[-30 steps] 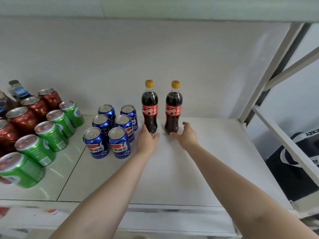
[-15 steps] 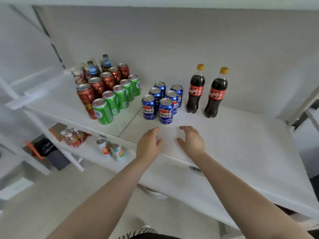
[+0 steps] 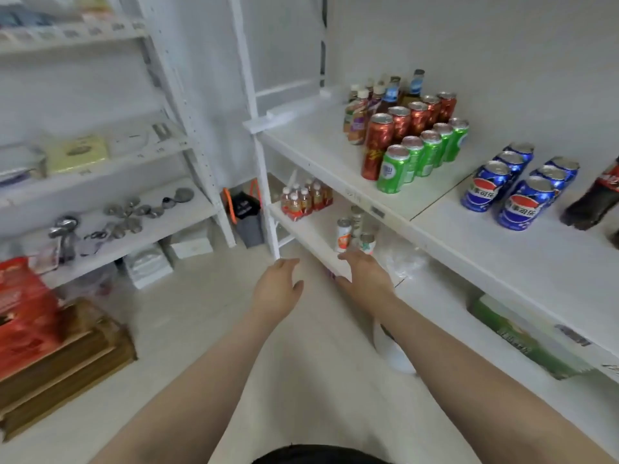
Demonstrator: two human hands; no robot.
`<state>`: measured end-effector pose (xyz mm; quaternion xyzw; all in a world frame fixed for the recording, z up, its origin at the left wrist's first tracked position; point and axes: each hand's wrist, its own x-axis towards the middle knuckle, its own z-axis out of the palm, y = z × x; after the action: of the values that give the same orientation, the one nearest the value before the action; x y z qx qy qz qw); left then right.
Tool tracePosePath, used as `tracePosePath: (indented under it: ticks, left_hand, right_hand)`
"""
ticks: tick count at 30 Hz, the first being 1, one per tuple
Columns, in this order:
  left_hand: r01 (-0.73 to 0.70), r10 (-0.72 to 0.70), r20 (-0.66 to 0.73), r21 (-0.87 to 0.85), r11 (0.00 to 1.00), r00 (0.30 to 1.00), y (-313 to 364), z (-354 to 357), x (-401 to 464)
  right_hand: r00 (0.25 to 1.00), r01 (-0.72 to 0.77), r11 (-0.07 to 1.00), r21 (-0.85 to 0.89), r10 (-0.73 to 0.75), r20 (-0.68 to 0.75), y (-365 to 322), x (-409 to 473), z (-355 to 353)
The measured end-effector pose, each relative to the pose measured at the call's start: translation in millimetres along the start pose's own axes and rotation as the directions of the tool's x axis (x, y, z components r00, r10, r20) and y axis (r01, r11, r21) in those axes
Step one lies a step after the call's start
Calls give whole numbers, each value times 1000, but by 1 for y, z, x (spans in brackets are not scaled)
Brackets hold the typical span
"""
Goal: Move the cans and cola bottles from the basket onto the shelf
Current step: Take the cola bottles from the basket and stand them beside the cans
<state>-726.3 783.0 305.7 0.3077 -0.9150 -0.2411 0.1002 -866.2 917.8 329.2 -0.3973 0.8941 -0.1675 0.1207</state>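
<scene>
On the white shelf at the right stand several blue cola cans, rows of green cans and red cans. A dark cola bottle shows only in part at the right edge. My left hand and my right hand hang in front of me, away from the shelf, over the floor. Both are empty with relaxed fingers. A black basket with orange handles stands on the floor by the shelf post.
Small bottles stand behind the red cans. The lower shelf holds a pack of small bottles and a few cans. Another rack with metal items is at the left, red and brown boxes on the floor.
My hands have let go of the two cola bottles and drawn back off the shelf. The view has swung left and down, toward the floor and the basket.
</scene>
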Motion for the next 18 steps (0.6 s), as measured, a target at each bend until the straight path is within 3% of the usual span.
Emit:
tracePosePath:
  ticks: [9,18]
  left_hand:
    - [313,-315,34,46,949,949,-222,-98,-95]
    - [580,-580,-29,-22,814,814,-361,-157,-161]
  right_hand:
    - [961,217,975,-49,-205,188,-216,-1,121]
    - [839,447,893,-52,-398,372,-362,24,209]
